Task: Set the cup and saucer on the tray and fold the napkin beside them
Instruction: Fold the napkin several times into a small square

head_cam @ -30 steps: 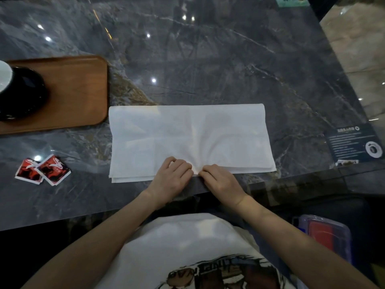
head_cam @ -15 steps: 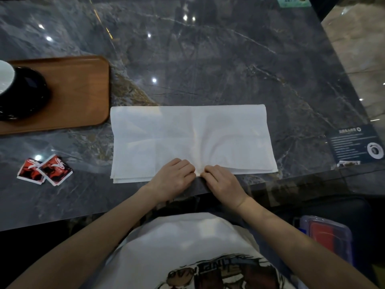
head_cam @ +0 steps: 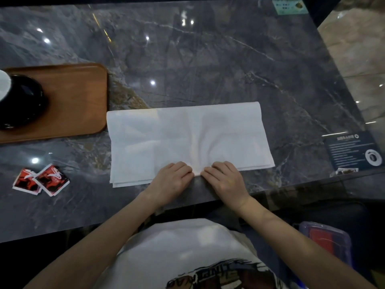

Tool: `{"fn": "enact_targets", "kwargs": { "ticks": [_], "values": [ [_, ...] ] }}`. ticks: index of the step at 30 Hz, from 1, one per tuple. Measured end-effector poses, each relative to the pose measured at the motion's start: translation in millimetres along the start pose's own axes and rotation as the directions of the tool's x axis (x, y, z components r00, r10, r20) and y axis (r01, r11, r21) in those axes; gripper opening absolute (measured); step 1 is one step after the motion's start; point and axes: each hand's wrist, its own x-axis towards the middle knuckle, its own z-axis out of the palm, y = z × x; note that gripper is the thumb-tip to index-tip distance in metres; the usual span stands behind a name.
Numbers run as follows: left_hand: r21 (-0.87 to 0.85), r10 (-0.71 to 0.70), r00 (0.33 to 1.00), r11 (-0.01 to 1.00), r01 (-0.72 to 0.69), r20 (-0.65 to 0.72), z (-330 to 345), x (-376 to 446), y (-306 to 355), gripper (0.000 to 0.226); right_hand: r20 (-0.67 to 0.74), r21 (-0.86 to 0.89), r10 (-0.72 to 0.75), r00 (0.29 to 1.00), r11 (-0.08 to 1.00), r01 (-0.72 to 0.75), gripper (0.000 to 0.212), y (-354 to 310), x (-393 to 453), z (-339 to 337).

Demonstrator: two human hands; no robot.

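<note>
A white napkin (head_cam: pixel 166 138), folded into a long rectangle, lies flat on the dark marble table just right of the wooden tray (head_cam: pixel 79 97). My left hand (head_cam: pixel 173 180) and my right hand (head_cam: pixel 226 180) sit side by side at the middle of its near edge, fingers curled and pinching that edge. A small wrinkle rises in the cloth above the fingertips. On the tray's left end stands a black saucer (head_cam: pixel 25 101) with a white cup (head_cam: pixel 3 84), both cut off by the frame's edge.
Two red sachets (head_cam: pixel 41 180) lie near the table's front left. A dark printed placard (head_cam: pixel 354 151) is at the right edge and a green card (head_cam: pixel 290 6) at the far side. A clear plastic box (head_cam: pixel 327 240) sits below the table, right of my lap.
</note>
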Motion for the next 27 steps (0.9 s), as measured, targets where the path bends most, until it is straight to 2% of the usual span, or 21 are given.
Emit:
{"fn": "enact_targets", "kwargs": {
  "ticks": [3,8,12,16,18,22,27],
  "values": [
    [0.017,-0.076,0.997,0.997,0.076,0.026,1,14,-11,0.003,0.037,0.006,0.019,0.999,1.0,-0.019,0.017,16,15,8],
    [0.014,-0.184,0.983,0.983,0.184,0.018,2,39,-35,0.016,0.12,0.015,0.057,0.991,0.998,-0.059,0.008,40,45,19],
    [0.063,-0.247,0.967,0.968,0.243,0.067,2,50,-49,0.017,0.184,0.05,0.082,0.98,0.995,-0.092,0.011,56,59,22],
    [0.007,-0.297,0.951,0.955,0.298,0.087,-1,56,-46,0.022,0.207,0.036,0.053,0.977,0.997,-0.061,0.005,65,62,22],
    [-0.011,-0.339,0.936,0.94,0.342,0.092,0,63,-43,0.029,0.214,0.067,0.073,0.974,0.994,-0.09,0.011,67,62,22],
    [0.106,-0.416,0.872,0.909,0.403,0.257,9,69,-42,0.053,0.226,0.046,0.109,0.968,0.991,-0.122,0.024,77,63,18],
    [0.125,-0.466,0.815,0.883,0.452,0.345,17,65,-44,0.06,0.174,-0.036,0.111,0.978,0.994,-0.106,0.023,99,56,16]
  ]
}}
